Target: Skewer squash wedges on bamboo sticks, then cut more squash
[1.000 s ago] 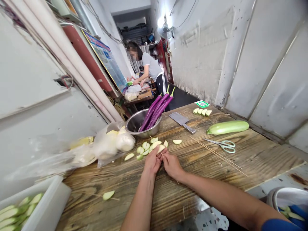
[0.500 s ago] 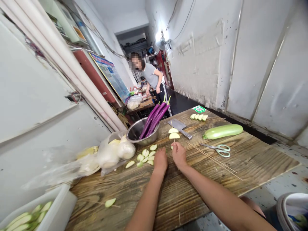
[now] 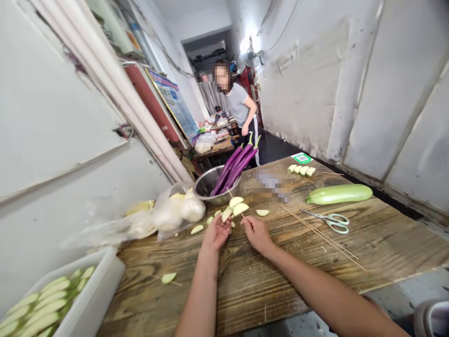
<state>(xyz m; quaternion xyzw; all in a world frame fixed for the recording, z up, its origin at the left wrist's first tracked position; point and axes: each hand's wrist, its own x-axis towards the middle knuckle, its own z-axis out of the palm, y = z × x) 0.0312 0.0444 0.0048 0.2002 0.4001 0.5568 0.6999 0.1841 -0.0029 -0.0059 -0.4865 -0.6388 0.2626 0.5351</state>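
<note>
In my right hand [image 3: 258, 233], closed near the middle of the table, is a thin wooden skewer [image 3: 229, 192] with pale green half-round squash slices [image 3: 240, 208] threaded on it. My left hand [image 3: 218, 233], palm turned up, pinches another squash slice [image 3: 226, 215] close beside those on the skewer. Behind and left of that hand lie loose slices [image 3: 197, 229], partly hidden by the fingers. One more slice [image 3: 263, 213] rests on the wood beyond my right hand.
A steel bowl [image 3: 201, 189] holds purple eggplants [image 3: 234, 169]. Right lie scissors [image 3: 331, 219], bare skewers [image 3: 324, 236], a whole squash [image 3: 338, 193] and a filled skewer [image 3: 301, 170]. A white bin [image 3: 108, 276] of slices stands front left. A blurred-out object [image 3: 271, 185] lies mid-table. Beyond stands a person [image 3: 240, 105].
My left hand has turned palm up and now holds a slice against the skewer. The skewer has tilted leftward in my right hand. The view has shifted, and the far person's posture differs slightly.
</note>
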